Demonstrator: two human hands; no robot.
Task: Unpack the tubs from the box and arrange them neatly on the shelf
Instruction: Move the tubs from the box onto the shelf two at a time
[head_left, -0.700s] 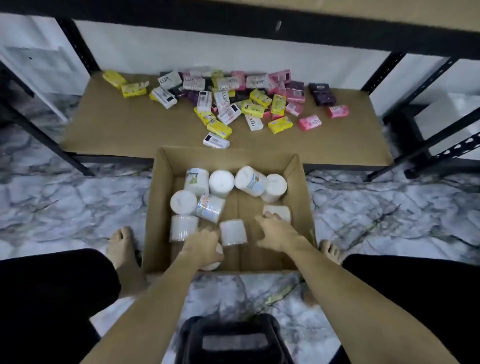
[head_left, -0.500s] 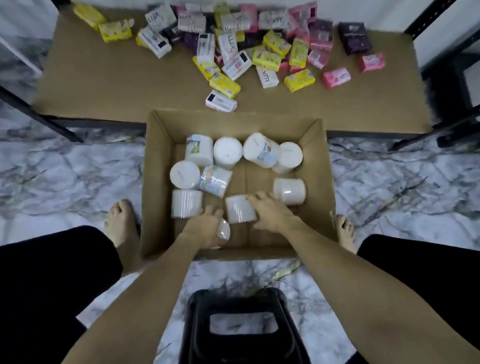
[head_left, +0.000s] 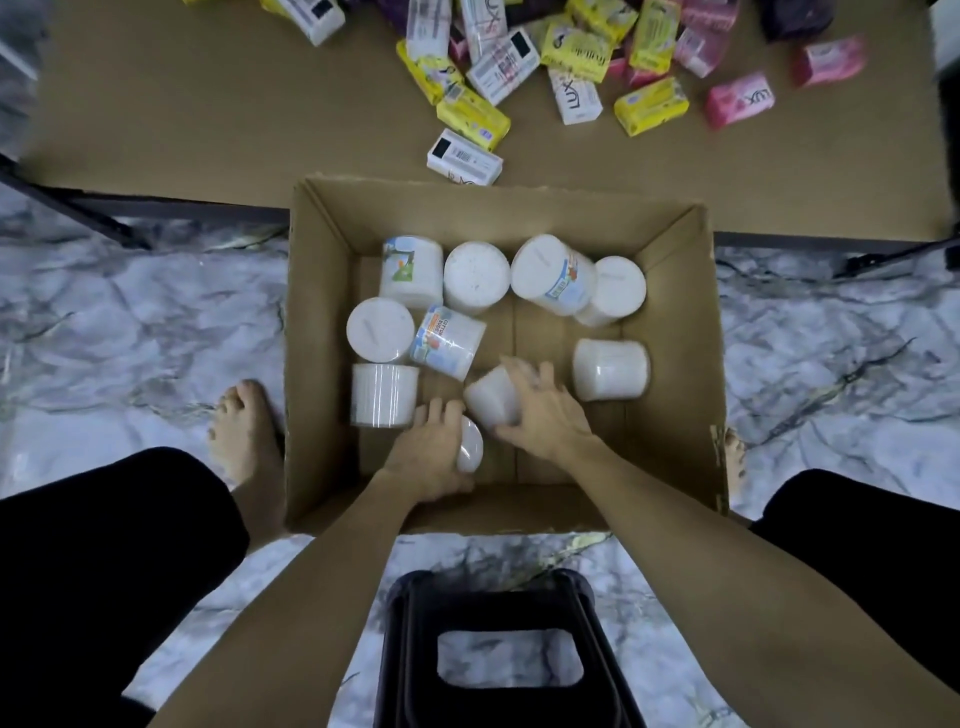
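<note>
An open cardboard box (head_left: 322, 364) stands on the floor in front of me with several white tubs inside, some upright, some on their sides. My left hand (head_left: 428, 452) is curled around a tub (head_left: 471, 451) at the near wall of the box; only its white lid shows. My right hand (head_left: 540, 410) wraps a second white tub (head_left: 491, 397) lying on its side in the middle. Another tub (head_left: 610, 369) lies to the right and one (head_left: 383, 395) to the left. The low brown shelf (head_left: 208, 114) lies just beyond the box.
A heap of soap packets (head_left: 550, 62) covers the shelf's middle and right; one white packet (head_left: 464, 157) lies close to the box. A black stool (head_left: 509, 649) sits between my knees. My bare feet (head_left: 244, 431) flank the box on marble floor.
The view has tipped down and closer. My right hand has closed over the middle tub and tilted it; my left hand has settled around the near tub.
</note>
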